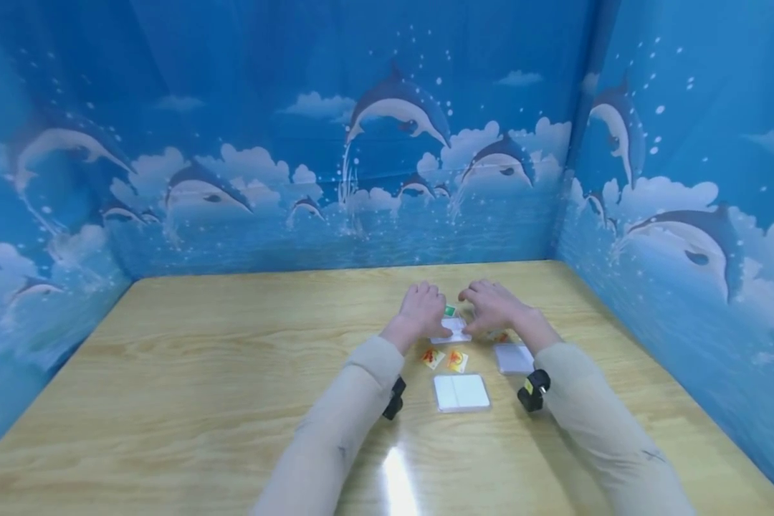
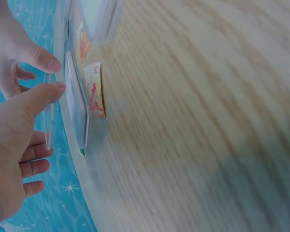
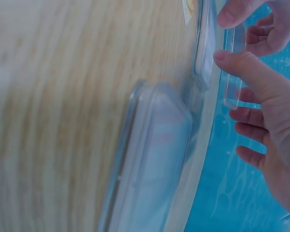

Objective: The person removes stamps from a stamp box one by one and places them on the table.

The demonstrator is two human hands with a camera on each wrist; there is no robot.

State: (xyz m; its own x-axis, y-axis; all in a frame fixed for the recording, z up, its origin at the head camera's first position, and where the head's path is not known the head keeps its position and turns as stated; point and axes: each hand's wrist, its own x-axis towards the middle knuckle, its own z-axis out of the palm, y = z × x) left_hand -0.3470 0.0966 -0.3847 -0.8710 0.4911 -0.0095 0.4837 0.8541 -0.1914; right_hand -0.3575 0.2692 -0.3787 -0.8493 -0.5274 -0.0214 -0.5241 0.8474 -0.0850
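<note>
Both hands hold a thin clear plastic lid [image 2: 48, 116] between thumbs and fingers, over a flat clear case [image 2: 76, 104]. My left hand [image 1: 423, 309] pinches one side of the lid, and my right hand [image 1: 490, 307] grips the other. In the right wrist view the lid [image 3: 233, 89] stands apart from the case with pale contents [image 3: 205, 46] beneath. Two small orange stamp-like pieces, one on the left [image 1: 433, 357] and one on the right [image 1: 457, 360], lie on the near side of that case. A green piece [image 1: 449, 311] shows just beyond it.
A second clear case [image 1: 462, 401] with white contents lies nearer me on the wooden table [image 1: 232, 394]. Another clear case [image 1: 514, 358] sits by the right forearm. An orange piece [image 1: 501, 337] lies partly under the right hand. Blue dolphin-print curtains [image 1: 264, 129] border the table.
</note>
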